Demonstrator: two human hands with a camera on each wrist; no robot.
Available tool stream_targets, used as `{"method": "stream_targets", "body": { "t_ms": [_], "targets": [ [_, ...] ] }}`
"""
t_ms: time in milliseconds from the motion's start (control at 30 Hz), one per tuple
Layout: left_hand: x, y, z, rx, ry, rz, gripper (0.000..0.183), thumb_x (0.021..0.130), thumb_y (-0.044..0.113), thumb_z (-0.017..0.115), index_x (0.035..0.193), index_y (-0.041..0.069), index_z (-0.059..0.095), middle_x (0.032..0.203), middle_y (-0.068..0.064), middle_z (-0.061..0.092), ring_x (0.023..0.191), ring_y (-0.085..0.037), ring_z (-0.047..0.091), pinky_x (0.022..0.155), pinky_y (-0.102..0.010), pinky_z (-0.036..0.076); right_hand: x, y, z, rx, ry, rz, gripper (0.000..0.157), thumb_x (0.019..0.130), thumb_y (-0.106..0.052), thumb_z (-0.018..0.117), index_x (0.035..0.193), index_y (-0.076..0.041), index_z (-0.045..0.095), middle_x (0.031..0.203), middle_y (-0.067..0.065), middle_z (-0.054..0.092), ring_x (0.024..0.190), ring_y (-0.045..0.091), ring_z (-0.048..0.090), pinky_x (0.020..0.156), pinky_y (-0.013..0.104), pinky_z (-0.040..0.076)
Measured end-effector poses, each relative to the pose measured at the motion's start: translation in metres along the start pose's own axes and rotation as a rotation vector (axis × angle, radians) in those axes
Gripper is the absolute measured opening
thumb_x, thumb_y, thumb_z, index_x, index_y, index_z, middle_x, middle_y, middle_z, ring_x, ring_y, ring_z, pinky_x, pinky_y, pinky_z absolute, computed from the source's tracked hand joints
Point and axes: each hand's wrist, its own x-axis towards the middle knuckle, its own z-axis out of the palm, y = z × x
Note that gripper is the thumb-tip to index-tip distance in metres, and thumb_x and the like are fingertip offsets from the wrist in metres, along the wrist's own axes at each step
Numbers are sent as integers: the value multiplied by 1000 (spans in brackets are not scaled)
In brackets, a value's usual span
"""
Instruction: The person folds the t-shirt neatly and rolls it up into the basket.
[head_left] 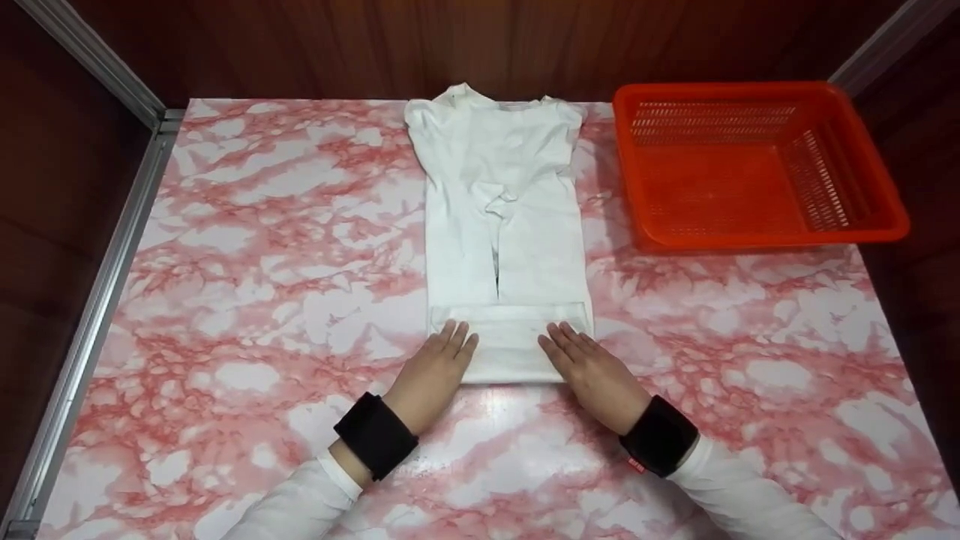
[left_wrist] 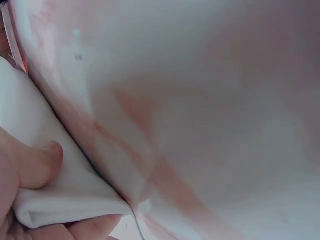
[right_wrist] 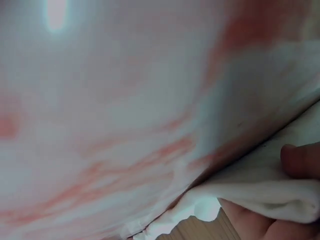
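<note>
A white shirt (head_left: 510, 165) lies lengthwise on the table, its sides meeting at a narrow slit down the middle. Its near end is turned over into a flat flap (head_left: 517, 352). At that flap's left side is my left hand (head_left: 439, 367), fingers stretched over the top. My right hand (head_left: 596, 375) mirrors it on the right side. The left wrist view shows the thumb (left_wrist: 42, 167) against the cloth, with a fold between it and the fingers. Likewise in the right wrist view, the folded cloth passes between thumb (right_wrist: 302, 160) and fingers. Both hands pinch the shirt.
An orange-red plastic basket (head_left: 765, 241) with slotted walls stands at the back right, a short way from the shirt. The table (head_left: 262, 300) has a red-and-white marbled top. Dark wood panels (head_left: 337, 45) rise behind it and at both sides.
</note>
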Motion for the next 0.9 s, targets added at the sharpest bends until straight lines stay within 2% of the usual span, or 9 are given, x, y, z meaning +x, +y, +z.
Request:
{"method": "stream_targets", "body": {
  "t_ms": [200,467,600,767,900],
  "targets": [
    [-9,3,-1,-37,-9,2,51,80,-13,47,129,0,44,135,-20,40,127,-32,34,99,-40,35,-7,-9,-7,26,10,-20,50,76,10,57,124,2,49,124,21,51,117,31,47,89,39,44],
    [-27,11,-4,-30,-17,30,50,81,-6,54,129,-1,44,134,-19,40,127,-30,35,99,-38,35,-13,-20,-20,100,-50,-7,47,75,11,55,121,0,52,122,20,53,114,29,51,88,35,45],
    [-34,15,-5,-59,-10,38,45,83,-4,52,127,-1,46,133,-19,43,125,-30,37,98,-37,36,-18,-24,-24,139,-70,5,48,74,12,56,121,-2,52,121,19,54,111,28,52,85,35,47],
    [-42,20,-8,-79,-40,52,44,83,-4,51,127,-1,47,132,-19,44,124,-30,39,97,-37,38,-25,-28,-27,189,-108,1,52,72,7,63,122,-3,51,122,19,53,112,28,52,83,34,48],
    [-46,23,-12,-112,-78,53,45,82,-4,52,127,0,47,132,-18,44,125,-29,39,98,-36,37,-29,-30,-31,207,-124,-18,48,75,5,63,121,-3,51,121,19,53,111,28,52,79,33,50]
  ]
}}
